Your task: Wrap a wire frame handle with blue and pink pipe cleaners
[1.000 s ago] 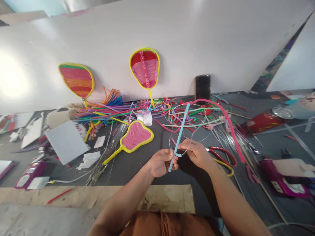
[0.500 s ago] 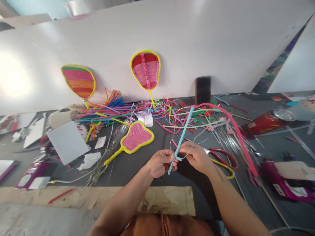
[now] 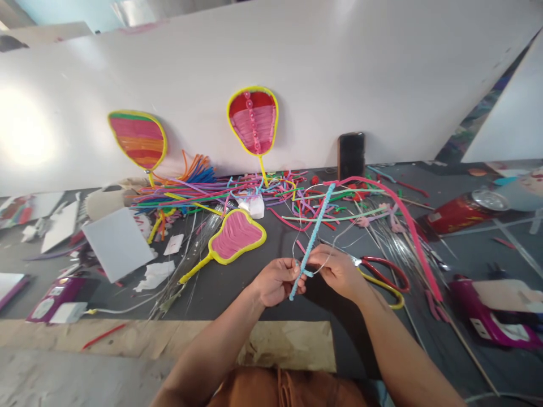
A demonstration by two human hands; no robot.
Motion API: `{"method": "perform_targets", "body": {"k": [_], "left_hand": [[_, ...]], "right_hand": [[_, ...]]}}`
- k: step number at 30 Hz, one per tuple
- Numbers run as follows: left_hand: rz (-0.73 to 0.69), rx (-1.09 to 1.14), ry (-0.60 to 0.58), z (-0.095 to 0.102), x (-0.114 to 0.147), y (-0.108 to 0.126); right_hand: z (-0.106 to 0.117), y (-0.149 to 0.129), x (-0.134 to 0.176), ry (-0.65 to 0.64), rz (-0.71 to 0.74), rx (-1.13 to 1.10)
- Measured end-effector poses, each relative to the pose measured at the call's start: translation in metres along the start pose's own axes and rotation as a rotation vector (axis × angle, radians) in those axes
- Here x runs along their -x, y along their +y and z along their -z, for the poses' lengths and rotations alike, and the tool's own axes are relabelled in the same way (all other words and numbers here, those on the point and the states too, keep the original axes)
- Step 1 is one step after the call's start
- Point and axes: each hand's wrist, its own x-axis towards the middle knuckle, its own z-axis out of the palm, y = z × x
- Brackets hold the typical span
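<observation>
The left hand (image 3: 280,281) is nearly closed, thumb and fingers pinching the blue stick (image 3: 316,229) toward its near end, a grip that seems meant to steady it while leaving most of its length free. The stick slants above the surface (image 3: 246,291), its far end pointing away from the person and meeting one end of a pink strip (image 3: 414,234) that arcs off to the right. The right hand (image 3: 335,271) is half curled at the other side of the stick, fingertips up against it, probably for fine work on the short blue stub (image 3: 309,274) or the thin wire looping there. The striped fan (image 3: 138,138) and the beaded fan (image 3: 253,121) lean on the board (image 3: 314,56), as does the phone (image 3: 351,155), presumably to keep them upright and in sight; a pink fan (image 3: 237,237) lies flat, left of the hands. The scissors (image 3: 375,258) lie just beyond the right forearm, within easy reach. The right fingertips are largely hidden, so I cannot tell whether they hold anything. Some left fingers are behind the stick. The scissors' blades are mostly covered by the right hand, the wire's ends are lost against the strands (image 3: 203,193), and how the strip joins the stick is unclear.
</observation>
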Motion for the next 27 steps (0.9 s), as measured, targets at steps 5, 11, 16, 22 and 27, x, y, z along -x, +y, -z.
{"method": "perform_targets", "body": {"k": [5,11,16,22,27], "left_hand": [[-0.002,-0.023,0.011,0.002,0.001,0.002],[-0.046,-0.027,0.024,0.005,0.002,0.007],[-0.098,-0.003,0.012,0.005,0.006,0.013],[-0.231,0.046,0.044,0.009,0.011,0.024],[-0.28,0.05,0.076,0.013,0.009,0.022]], "right_hand": [[0.001,0.003,0.0,0.031,0.018,0.009],[0.005,0.003,0.001,0.037,-0.146,0.021],[0.01,0.01,0.0,0.137,-0.266,0.1],[0.025,0.034,0.008,0.516,-0.516,0.223],[0.028,0.041,0.01,0.58,-0.539,0.227]]}}
